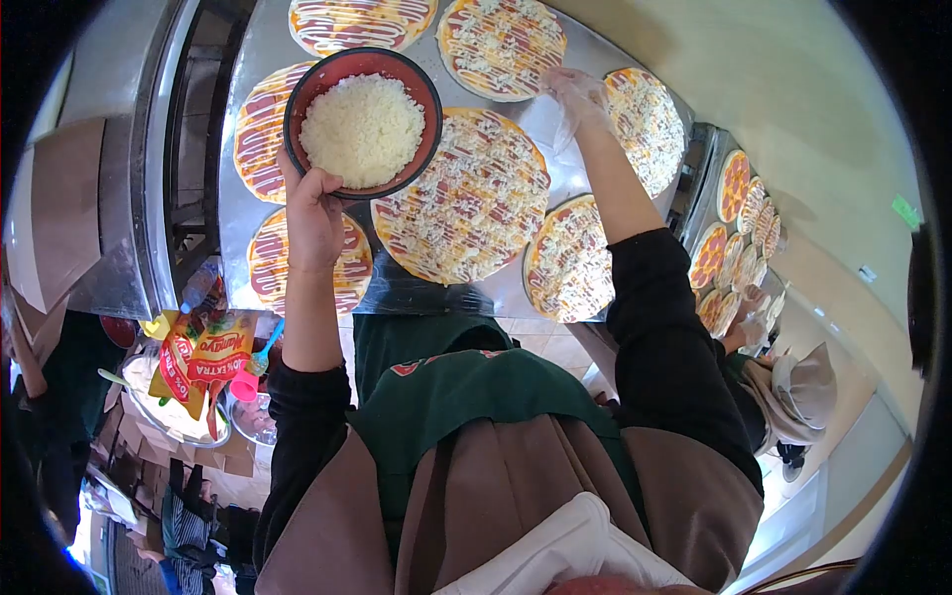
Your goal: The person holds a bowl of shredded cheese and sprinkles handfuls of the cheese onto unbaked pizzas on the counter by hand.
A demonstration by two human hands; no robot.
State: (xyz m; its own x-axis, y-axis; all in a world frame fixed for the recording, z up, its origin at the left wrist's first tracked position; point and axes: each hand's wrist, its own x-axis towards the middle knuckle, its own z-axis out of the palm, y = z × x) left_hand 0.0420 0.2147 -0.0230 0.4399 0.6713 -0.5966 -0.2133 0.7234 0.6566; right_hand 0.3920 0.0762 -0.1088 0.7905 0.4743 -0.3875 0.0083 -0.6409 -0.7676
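One bowl (363, 62) of white shreds (363, 129) gripped in left hand (315, 208); big pizza (461, 198) right of that hand. Gloved right hand (575, 97) between two more pizzas (501, 45); can't tell grip.

Comm. pizza kitchen; pizzas (461, 198) on steel tbl (568, 178)

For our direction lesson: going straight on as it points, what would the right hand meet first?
Likely the top-middle pizza, whose rim the right hand overlaps in view; height is unclear.
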